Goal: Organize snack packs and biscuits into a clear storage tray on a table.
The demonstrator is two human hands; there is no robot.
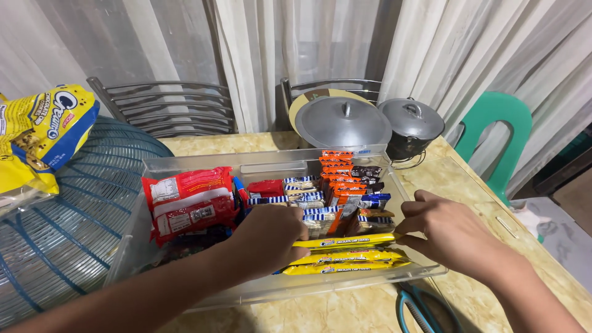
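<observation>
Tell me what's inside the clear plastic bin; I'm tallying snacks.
The clear bin holds red packs, orange packs, blue-and-white packs and three long yellow packs. The left hand covers what lies beneath it.

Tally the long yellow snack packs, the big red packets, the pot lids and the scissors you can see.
Long yellow snack packs at the clear plastic bin's front, the top one between left hand and right hand: 3
Big red packets: 2
Grey metal pot lids: 2
Blue-handled scissors: 1
Total: 8
</observation>
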